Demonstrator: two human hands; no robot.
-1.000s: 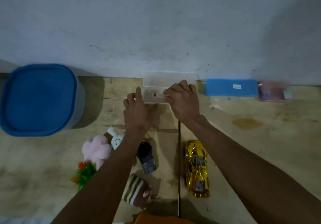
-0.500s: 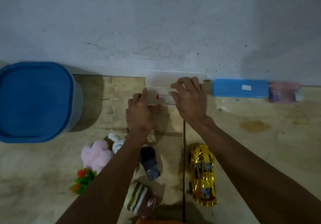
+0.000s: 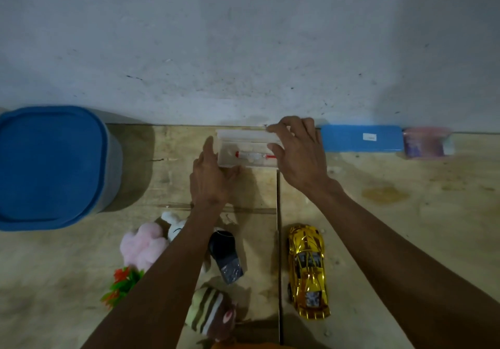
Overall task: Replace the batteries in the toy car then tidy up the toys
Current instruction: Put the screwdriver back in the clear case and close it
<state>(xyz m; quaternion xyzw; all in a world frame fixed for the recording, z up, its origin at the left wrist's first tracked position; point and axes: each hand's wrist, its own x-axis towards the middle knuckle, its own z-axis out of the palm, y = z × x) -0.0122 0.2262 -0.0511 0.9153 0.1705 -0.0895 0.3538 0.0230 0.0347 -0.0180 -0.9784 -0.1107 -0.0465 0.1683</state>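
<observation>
A small clear plastic box point(image 3: 244, 147) sits against the wall, with a red-handled tool point(image 3: 253, 155) lying inside it. My right hand point(image 3: 296, 153) grips the box's hinged lid at its right end, the lid half lowered. My left hand point(image 3: 211, 178) rests flat against the box's left side and steadies it. The gold toy car point(image 3: 308, 270) stands on the floor below my right forearm, apart from both hands. A black and grey toy point(image 3: 226, 256) lies beside my left forearm.
A large blue-lidded bin point(image 3: 51, 164) stands at the left. A blue case point(image 3: 361, 138) and a pink pack point(image 3: 427, 142) lie along the wall at the right. A pink plush point(image 3: 142, 244), a white bunny point(image 3: 174, 226), a striped plush point(image 3: 211, 313) and a green-orange plastic plant point(image 3: 123, 283) lie near my left arm.
My right hand has moved from inside the box up onto the lid and is swinging it down. The left hand has stayed against the box's left side.
</observation>
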